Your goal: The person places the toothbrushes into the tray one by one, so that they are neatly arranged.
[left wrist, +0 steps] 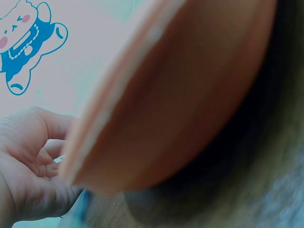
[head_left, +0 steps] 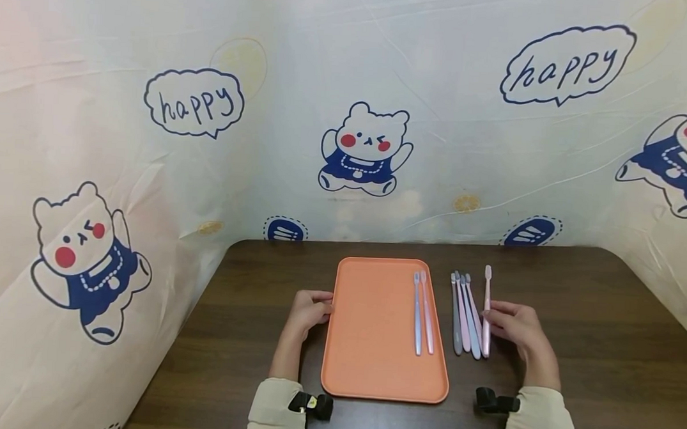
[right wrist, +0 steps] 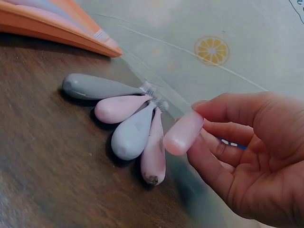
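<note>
My right hand (head_left: pixel 519 328) pinches a pink toothbrush (head_left: pixel 487 317) between thumb and fingers, bristle head pointing away. In the right wrist view, the butt of its handle (right wrist: pixel 183 134) is lifted off the table. Just left of it, several grey, pink and blue toothbrushes (head_left: pixel 464 316) lie fanned on the table, heads close together. A blue toothbrush (head_left: pixel 417 317) and another pink toothbrush (head_left: pixel 427 317) lie side by side on the right part of an orange tray (head_left: pixel 373 331). My left hand (head_left: pixel 307 312) holds the tray's left rim, its fingertips partly hidden by the rim in the left wrist view.
The dark wooden table (head_left: pixel 603 328) runs back to a pale curtain (head_left: pixel 453 72) printed with bears and speech bubbles. Black wrist straps (head_left: pixel 496 401) sit at both sleeve cuffs.
</note>
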Available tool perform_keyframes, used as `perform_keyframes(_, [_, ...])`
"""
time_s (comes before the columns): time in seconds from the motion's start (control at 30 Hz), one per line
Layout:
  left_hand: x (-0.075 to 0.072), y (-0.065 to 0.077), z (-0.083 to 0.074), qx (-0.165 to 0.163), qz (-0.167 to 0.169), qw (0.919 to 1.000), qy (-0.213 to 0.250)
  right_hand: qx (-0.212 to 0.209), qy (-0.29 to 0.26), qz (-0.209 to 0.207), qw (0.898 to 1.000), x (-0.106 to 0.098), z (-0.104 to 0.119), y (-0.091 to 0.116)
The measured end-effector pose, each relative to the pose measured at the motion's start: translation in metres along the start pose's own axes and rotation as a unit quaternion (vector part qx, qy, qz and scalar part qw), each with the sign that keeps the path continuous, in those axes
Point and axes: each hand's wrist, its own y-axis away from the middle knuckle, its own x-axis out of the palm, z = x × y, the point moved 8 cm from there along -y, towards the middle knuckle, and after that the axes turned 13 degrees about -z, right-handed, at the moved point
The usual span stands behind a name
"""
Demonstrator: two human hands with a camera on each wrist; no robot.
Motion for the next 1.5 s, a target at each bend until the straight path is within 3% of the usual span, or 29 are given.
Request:
perform_keyframes(0.63, [0.0,0.002,-0.003,0.003,0.018,0.9998,0.008,-0.017,-0.049,0.021,0.998,0.012,0.01,0.004])
perform_keyframes(1.27, [0.0,0.004,-0.006,-0.001,0.021,0.9998,0.007,-0.031,-0.015,0.013,0.999,0.025,0.017,0.002])
perform_keyframes(1.5, [0.001,-0.002,0.001,-0.003,0.015,0.9999,0.005,-0.027,-0.007,0.006,1.0,0.026,0.017,0.002])
